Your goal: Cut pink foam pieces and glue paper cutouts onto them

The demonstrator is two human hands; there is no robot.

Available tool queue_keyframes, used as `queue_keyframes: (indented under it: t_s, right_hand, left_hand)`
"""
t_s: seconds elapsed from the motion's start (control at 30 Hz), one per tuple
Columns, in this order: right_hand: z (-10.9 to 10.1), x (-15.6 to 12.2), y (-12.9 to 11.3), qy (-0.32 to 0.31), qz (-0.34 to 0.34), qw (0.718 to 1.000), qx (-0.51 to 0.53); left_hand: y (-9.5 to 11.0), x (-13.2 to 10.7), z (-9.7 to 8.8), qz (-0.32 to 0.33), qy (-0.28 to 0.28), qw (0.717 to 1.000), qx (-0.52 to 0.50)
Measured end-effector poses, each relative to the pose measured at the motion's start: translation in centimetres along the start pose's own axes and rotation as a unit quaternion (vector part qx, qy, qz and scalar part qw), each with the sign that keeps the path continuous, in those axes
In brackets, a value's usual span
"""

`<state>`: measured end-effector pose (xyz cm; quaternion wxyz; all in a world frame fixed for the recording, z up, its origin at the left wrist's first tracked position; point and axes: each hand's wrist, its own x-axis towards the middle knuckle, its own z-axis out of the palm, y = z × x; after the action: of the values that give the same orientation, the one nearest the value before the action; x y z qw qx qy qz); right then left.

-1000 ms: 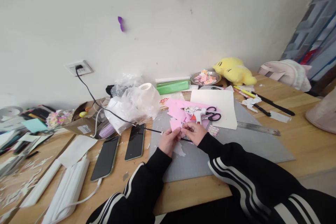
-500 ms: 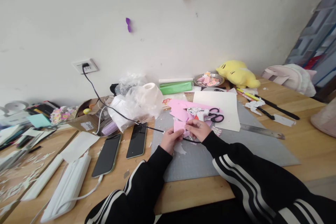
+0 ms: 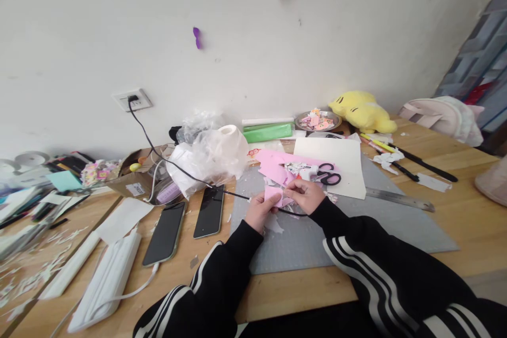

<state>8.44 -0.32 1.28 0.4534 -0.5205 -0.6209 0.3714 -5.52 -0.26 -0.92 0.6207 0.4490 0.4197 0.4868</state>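
Between my two hands is a small pink paper piece (image 3: pixel 273 195), held just above the grey mat. My left hand (image 3: pixel 259 211) pinches its lower left part, thumb on top. At the right edge, the closed fingertips of my right hand (image 3: pixel 308 196) grip the same piece; the exact contact is partly hidden. Just behind lie a larger pink sheet (image 3: pixel 273 165) and scissors with black handles (image 3: pixel 329 178). A white tool (image 3: pixel 307 172), perhaps a glue gun, lies against the scissors. Paper scraps (image 3: pixel 273 224) are scattered under my hands.
A black cord (image 3: pixel 190 173) runs from the wall socket towards my hands. Two phones (image 3: pixel 165 232) and a white power strip (image 3: pixel 106 280) lie left. Right are a cream sheet (image 3: pixel 348 163), a steel ruler (image 3: pixel 400 199) and pens. Behind stand plastic bags, a metal dish (image 3: pixel 336 119) and a yellow plush (image 3: pixel 366 111).
The whole view has shifted slightly, so everything sits a little further right. Both hands keep hold of the pink paper piece, with the right fingers slightly shifted at its edge.
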Motion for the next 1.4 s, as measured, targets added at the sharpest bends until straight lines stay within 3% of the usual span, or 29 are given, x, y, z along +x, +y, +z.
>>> queue_keyframes:
  t_s: [0.1, 0.23, 0.4, 0.57, 0.77, 0.9, 1.0, 1.4]
  right_hand:
    - [-0.7, 0.3, 0.1, 0.035, -0.015, 0.999, 0.013]
    - [-1.6, 0.6, 0.1, 0.067, 0.017, 0.995, 0.075]
    - [-0.5, 0.3, 0.6, 0.02, 0.003, 0.999, 0.034]
    - [0.5, -0.1, 0.8, -0.051, 0.042, 0.998, 0.014]
    - [0.8, -0.3, 1.0, -0.057, -0.004, 0.998, -0.025]
    - [0.4, -0.3, 0.9, -0.006, -0.064, 0.992, -0.107]
    - [-0.2, -0.1, 0.6, 0.046, -0.079, 0.99, -0.104]
    - [-0.3, -0.1, 0.1, -0.028, 0.059, 0.998, 0.024]
  left_hand:
    - [0.0, 0.0, 0.0, 0.002, 0.004, 1.0, -0.001]
    - [0.1, 0.1, -0.1, 0.003, 0.012, 1.0, -0.007]
    - [0.1, 0.1, 0.0, -0.001, 0.013, 1.0, -0.013]
    - [0.1, 0.1, 0.0, -0.006, 0.011, 1.0, -0.015]
    - [0.3, -0.1, 0.1, -0.012, 0.014, 1.0, -0.006]
    - [0.3, 0.0, 0.1, -0.004, 0.028, 1.0, -0.005]
    - [0.3, 0.0, 0.1, -0.004, 0.027, 1.0, -0.004]
    - [0.1, 0.0, 0.1, -0.005, 0.012, 1.0, 0.007]
